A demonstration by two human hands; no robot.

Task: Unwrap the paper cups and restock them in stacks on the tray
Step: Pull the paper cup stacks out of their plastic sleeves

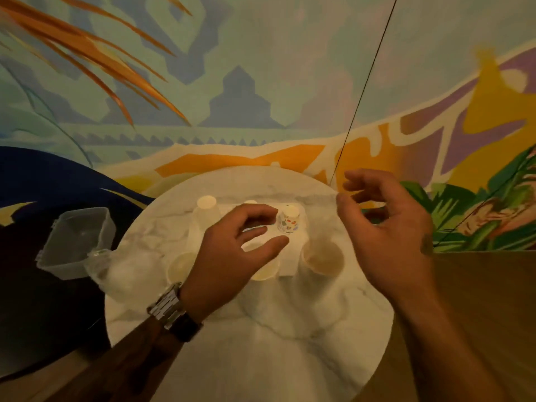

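Note:
A white tray (293, 265) lies on the round marble table (261, 329). On it an upside-down stack of patterned paper cups (287, 221) stands at the back right, and a plain white stack (205, 211) stands at the back left. More plain cups lie around the tray's front, one (323, 258) to the right and one (181, 266) to the left. My left hand (235, 250) hovers over the tray's middle, fingers spread, holding nothing. My right hand (385, 227) hangs open to the right of the patterned stack.
Crumpled clear plastic wrap (116, 271) lies at the table's left edge. Beside it a clear plastic container (77, 242) rests on a dark seat. A painted wall rises directly behind the table, and a wooden surface (478, 314) lies to the right.

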